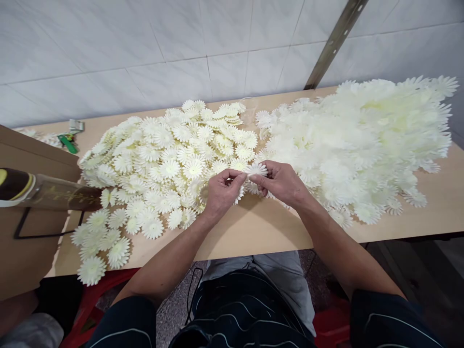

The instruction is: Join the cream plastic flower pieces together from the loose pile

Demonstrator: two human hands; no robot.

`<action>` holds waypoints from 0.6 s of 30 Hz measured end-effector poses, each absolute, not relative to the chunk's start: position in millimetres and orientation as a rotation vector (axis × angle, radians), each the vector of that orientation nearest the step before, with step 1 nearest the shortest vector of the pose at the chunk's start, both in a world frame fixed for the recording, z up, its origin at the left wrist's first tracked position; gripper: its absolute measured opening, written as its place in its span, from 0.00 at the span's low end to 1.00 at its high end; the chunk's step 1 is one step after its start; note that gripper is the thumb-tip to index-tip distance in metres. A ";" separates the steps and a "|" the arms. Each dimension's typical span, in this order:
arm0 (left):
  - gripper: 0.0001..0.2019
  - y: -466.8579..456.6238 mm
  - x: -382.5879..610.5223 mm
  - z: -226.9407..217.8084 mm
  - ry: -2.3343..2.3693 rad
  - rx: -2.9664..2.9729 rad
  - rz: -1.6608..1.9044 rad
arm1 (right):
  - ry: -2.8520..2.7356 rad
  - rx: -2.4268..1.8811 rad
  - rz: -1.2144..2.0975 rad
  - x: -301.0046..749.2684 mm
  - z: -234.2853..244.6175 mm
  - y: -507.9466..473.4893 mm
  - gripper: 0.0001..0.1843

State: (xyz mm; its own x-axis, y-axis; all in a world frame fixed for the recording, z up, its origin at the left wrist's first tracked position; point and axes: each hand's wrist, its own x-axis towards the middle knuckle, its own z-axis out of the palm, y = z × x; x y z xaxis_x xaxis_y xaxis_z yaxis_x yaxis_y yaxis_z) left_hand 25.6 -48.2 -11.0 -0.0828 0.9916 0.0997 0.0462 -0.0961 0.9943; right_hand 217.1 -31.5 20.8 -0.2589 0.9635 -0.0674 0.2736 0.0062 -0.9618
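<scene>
A small white artificial flower (256,169) is pinched between my two hands, above the front of the table. My right hand (281,182) grips its right side between thumb and fingers. At its left edge, my left hand (224,189) is closed with thumb against forefinger; whether it holds this flower or another petal piece is hard to make out. Just beyond and left of my hands spreads a heap of cream flower heads (170,150). To the right rises a taller pile of whiter flower heads (348,145).
A clear plastic cup (249,110) stands behind, between the piles. At the left are a green-handled tool (68,143), a cardboard box (32,159) and a brown bottle-like container (65,191). A tiled wall (224,72) with a metal upright (333,46) borders the table (250,237).
</scene>
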 end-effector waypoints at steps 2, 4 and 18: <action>0.17 -49.5 26.3 -11.0 1.247 1.262 1.324 | -1.612 -1.335 1.231 217.9 20.5 -30.9 0.32; 0.19 -50.2 27.3 -11.2 1.231 1.251 1.317 | -1.634 -1.352 1.175 219.0 20.5 -30.8 0.32; 0.23 -53.2 31.4 -9.3 1.188 1.189 1.256 | -1.618 -1.226 1.118 218.5 11.9 -33.3 0.32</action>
State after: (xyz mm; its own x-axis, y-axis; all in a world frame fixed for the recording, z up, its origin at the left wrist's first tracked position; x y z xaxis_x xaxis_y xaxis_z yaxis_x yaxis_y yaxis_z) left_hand 31.4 -53.2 -9.3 -0.0207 0.9996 0.0202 -0.0349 -0.0209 0.9992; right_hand 218.5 -33.3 11.9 -0.2094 0.9742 0.0842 0.2660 0.1397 -0.9538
